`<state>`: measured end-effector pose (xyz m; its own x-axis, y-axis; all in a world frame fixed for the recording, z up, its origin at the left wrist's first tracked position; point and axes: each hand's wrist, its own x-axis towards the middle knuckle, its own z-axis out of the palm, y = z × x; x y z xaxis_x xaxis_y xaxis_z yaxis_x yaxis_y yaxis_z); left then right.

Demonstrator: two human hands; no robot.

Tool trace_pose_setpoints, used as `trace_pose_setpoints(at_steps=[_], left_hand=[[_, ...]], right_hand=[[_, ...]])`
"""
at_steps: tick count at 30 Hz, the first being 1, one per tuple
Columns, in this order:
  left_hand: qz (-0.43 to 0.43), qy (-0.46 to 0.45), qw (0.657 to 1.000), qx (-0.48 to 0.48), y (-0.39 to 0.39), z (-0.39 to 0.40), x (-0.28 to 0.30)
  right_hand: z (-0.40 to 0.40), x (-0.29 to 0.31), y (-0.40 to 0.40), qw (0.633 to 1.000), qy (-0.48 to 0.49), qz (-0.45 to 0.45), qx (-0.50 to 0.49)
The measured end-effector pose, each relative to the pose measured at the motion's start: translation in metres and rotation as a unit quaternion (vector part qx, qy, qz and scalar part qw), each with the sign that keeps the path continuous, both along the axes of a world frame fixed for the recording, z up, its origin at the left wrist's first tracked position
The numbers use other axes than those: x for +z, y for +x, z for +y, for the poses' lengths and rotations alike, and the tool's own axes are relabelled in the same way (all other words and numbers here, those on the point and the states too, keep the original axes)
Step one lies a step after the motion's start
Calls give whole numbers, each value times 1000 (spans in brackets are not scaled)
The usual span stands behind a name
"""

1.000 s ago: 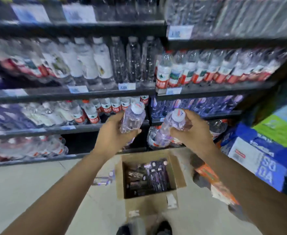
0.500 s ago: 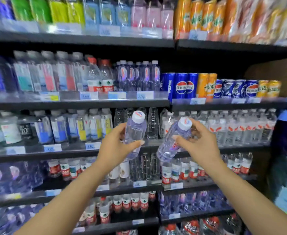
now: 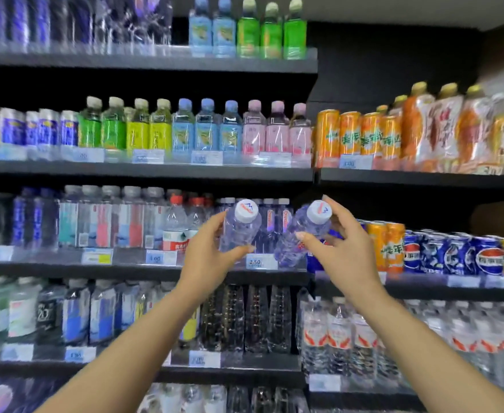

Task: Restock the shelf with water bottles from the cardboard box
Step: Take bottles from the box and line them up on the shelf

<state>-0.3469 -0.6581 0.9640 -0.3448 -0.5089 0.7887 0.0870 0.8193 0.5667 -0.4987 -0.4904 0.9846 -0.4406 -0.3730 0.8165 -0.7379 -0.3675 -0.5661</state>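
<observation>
Change: bottles now raised from box height to the shelf [image 3: 143,265] row.
Left hand [image 3: 207,257]: fingers wrapped round left bottle [image 3: 239,231].
Right hand [image 3: 344,251]: fingers pinching right bottle [image 3: 301,234], tilted.
Meaning: placing comes next, likely.

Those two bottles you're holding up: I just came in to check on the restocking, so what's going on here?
A person stands facing the drinks shelves with a small clear water bottle in each hand. The left hand grips the left bottle roughly upright; the right hand holds the right bottle tilted, cap up and to the right. Both are raised in front of the shelf where similar white-capped bottles stand above the 2.50 price tag. Neither bottle is on the shelf yet.
</observation>
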Motion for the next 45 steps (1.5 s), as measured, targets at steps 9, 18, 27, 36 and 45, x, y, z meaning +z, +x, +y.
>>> trace_pose_setpoints(at_steps=[9,18,27,36,45], left_hand=[[33,30,997,62,-47,-55,18],[-15,53,994,90,-71,-119,11],[-41,99,989,99,-83,-153,9],[-191,39,971,141,-83,-158,-1],[-218,67,963,140,-89,-168,2]], right_hand=[[-85,9,-62,1000,2,23,8],[-172,10,-92,996,80,23,-34],[-219,15,-94,987,153,0,-57],[-233,6,-97,974,220,2,-49],[-232,-10,-95,964,264,7,-33]])
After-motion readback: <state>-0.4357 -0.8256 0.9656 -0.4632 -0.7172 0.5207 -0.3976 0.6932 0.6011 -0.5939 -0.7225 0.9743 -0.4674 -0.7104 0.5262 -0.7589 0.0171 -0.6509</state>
